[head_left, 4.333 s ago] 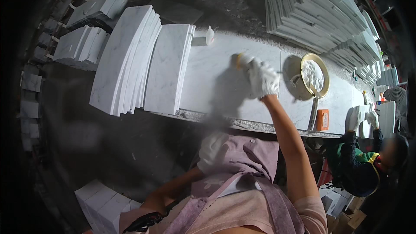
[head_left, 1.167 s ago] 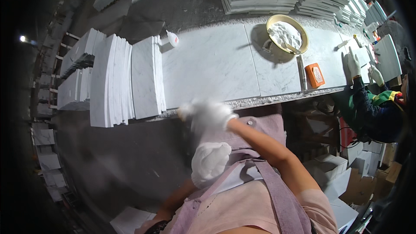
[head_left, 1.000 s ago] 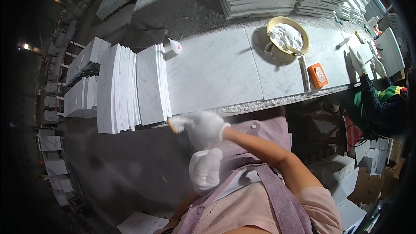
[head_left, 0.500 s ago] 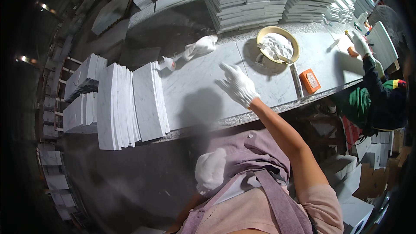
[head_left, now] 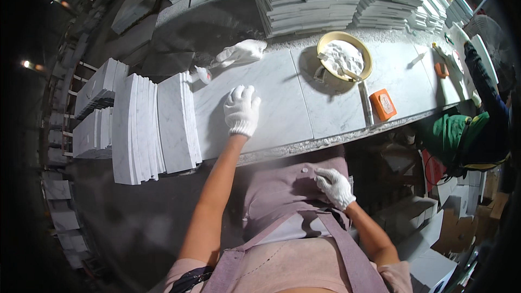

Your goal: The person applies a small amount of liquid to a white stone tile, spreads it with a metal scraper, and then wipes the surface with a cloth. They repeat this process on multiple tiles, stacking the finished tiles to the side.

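Observation:
My left hand [head_left: 242, 109], in a white knit glove, is palm down over a pale veined marble tile [head_left: 271, 89] on the bench, its fingers slightly apart and holding nothing. In front of my apron [head_left: 279, 184], away from the bench, my right hand [head_left: 334, 187] wears a matching glove; its fingers are curled in, with nothing visible in them. A crumpled white glove [head_left: 241, 52] and a small clear bottle [head_left: 203, 74] lie beyond my left hand. Farther right sit a yellow bowl [head_left: 369, 59] of white powder with a scraper [head_left: 350, 74] in it and an orange box [head_left: 383, 104].
Upright tiles [head_left: 176, 122] line the bench's left end. Tall tile stacks [head_left: 309, 0] rise along its back. A long thin stick [head_left: 366, 103] lies beside the orange box. At the right, another person's dark sleeve [head_left: 480, 68] reaches over the bench near an orange-handled tool [head_left: 442, 70].
My left hand has come up from beside the apron onto the tile. My right hand has drawn back from above the bench to the apron, its spread fingers now curled.

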Motion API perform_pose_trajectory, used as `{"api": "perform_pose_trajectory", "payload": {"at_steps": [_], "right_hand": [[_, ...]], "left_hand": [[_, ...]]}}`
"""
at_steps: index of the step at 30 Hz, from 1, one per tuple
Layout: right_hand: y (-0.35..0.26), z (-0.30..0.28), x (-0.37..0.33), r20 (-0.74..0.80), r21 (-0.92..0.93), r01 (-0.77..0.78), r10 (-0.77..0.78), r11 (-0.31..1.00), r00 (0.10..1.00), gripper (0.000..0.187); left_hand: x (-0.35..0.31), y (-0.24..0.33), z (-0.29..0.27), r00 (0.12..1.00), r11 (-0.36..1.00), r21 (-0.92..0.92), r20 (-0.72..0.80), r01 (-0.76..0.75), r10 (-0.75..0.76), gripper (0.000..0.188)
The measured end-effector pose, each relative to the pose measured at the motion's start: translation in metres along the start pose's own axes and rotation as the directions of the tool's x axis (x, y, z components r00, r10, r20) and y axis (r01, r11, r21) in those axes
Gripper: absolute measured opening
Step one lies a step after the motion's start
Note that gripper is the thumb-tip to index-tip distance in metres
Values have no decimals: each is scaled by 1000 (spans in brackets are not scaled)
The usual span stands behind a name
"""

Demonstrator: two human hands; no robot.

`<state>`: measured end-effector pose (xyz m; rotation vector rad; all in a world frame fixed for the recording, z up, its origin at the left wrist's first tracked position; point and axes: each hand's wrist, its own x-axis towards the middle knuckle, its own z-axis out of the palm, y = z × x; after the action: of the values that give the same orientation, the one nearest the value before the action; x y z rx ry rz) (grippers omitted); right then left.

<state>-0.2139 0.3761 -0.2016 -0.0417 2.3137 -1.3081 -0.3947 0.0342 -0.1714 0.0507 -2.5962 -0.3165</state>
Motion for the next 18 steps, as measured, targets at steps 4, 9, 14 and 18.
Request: {"api": "perform_pose_trajectory", "payload": {"at_steps": [4,9,14,18], "right_hand": [[31,10,-6,-84,243,-214,240,946,967,33],[30,4,9,-68,254,-138,160,957,985,34],[11,-8,13,27,386,-302,316,872,948,36],[-5,-11,6,51,517,-308,330,799,942,36]], "left_hand": [[19,-5,13,991,997,-14,113,70,-68,15],[37,-5,12,945,991,84,302,108,-128,10],[55,-4,12,899,983,181,431,1,-81,8],[61,-2,11,875,978,203,479,-39,-64,10]]}}
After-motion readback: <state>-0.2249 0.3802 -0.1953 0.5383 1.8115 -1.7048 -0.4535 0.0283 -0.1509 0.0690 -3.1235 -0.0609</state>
